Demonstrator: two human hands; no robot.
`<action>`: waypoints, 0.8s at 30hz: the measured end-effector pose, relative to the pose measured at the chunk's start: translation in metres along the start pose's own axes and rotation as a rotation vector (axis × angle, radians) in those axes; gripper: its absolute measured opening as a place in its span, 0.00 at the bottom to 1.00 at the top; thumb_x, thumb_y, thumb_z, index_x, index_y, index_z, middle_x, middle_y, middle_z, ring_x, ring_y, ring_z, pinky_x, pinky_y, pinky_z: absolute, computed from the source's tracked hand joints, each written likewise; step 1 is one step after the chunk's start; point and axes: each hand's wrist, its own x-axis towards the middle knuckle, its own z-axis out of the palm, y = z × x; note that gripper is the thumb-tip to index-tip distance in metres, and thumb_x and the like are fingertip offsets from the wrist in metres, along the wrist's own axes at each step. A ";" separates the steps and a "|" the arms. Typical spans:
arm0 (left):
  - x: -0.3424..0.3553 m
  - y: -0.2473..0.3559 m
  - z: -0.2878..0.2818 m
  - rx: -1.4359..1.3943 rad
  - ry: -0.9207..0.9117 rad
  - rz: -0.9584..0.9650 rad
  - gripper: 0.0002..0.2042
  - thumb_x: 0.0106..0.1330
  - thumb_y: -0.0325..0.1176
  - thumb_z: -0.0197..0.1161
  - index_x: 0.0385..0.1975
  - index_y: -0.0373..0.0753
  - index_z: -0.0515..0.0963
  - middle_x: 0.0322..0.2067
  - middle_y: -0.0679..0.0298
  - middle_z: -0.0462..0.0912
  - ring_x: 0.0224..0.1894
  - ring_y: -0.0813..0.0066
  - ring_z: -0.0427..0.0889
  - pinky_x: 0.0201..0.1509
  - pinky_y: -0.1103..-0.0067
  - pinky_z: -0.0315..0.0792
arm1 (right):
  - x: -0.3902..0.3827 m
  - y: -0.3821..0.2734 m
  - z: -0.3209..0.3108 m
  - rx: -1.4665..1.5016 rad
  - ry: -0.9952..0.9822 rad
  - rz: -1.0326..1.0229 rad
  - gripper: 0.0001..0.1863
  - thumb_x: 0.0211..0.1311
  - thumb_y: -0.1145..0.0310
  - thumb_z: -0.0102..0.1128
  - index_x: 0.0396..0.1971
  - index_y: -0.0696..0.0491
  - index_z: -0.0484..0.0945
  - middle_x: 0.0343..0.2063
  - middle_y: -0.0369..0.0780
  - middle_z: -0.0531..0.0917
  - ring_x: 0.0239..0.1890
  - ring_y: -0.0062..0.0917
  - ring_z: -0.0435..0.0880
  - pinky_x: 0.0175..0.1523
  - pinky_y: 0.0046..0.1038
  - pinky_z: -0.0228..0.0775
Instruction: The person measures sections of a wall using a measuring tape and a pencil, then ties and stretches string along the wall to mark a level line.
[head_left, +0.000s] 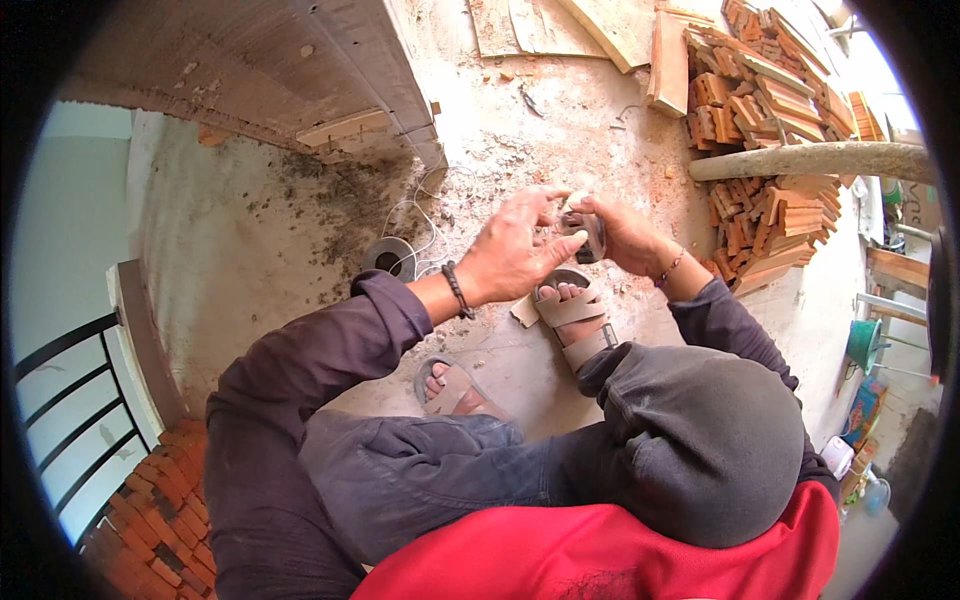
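Observation:
My two hands meet in front of my knees, above the floor. My right hand (622, 235) is closed around a dark, rounded object (594, 240) whose kind I cannot make out. Thumb and fingertips of that hand come together by the left fingertips. My left hand (512, 245) is bent toward it, its thumb against the dark object and its fingers curled at the right fingertips; whatever is pinched there is too small to name. Thin white string (432, 225) loops on the floor beside my left wrist, near a grey round spool (377, 250).
Stacked orange bricks or tiles (765, 215) stand at the right, under a pale pole (810, 162). Boards (540, 28) lie at the far side. A large wooden panel (250, 75) overhangs at upper left. A black railing (75, 400) and more bricks (165, 510) are at left.

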 end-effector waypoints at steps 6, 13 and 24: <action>0.005 0.019 0.007 -0.353 0.217 -0.123 0.13 0.69 0.38 0.55 0.42 0.34 0.75 0.31 0.60 0.81 0.33 0.77 0.80 0.38 0.78 0.74 | -0.040 -0.015 0.030 -0.251 0.093 -0.081 0.37 0.66 0.42 0.45 0.61 0.58 0.55 0.40 0.46 0.76 0.39 0.29 0.79 0.30 0.26 0.76; 0.009 0.032 0.018 -0.349 0.284 -0.175 0.11 0.68 0.37 0.56 0.35 0.34 0.74 0.29 0.55 0.80 0.31 0.69 0.80 0.36 0.74 0.74 | -0.091 -0.062 0.067 -1.052 0.255 -0.159 0.43 0.51 0.47 0.68 0.60 0.57 0.61 0.40 0.49 0.78 0.40 0.32 0.79 0.41 0.30 0.73; -0.011 0.053 -0.041 -0.116 0.174 -0.045 0.17 0.63 0.45 0.62 0.26 0.36 0.69 0.20 0.62 0.69 0.23 0.74 0.67 0.28 0.75 0.64 | -0.095 -0.049 -0.016 -1.257 -0.070 -0.156 0.31 0.37 0.53 0.69 0.40 0.60 0.76 0.33 0.47 0.78 0.38 0.38 0.77 0.47 0.32 0.68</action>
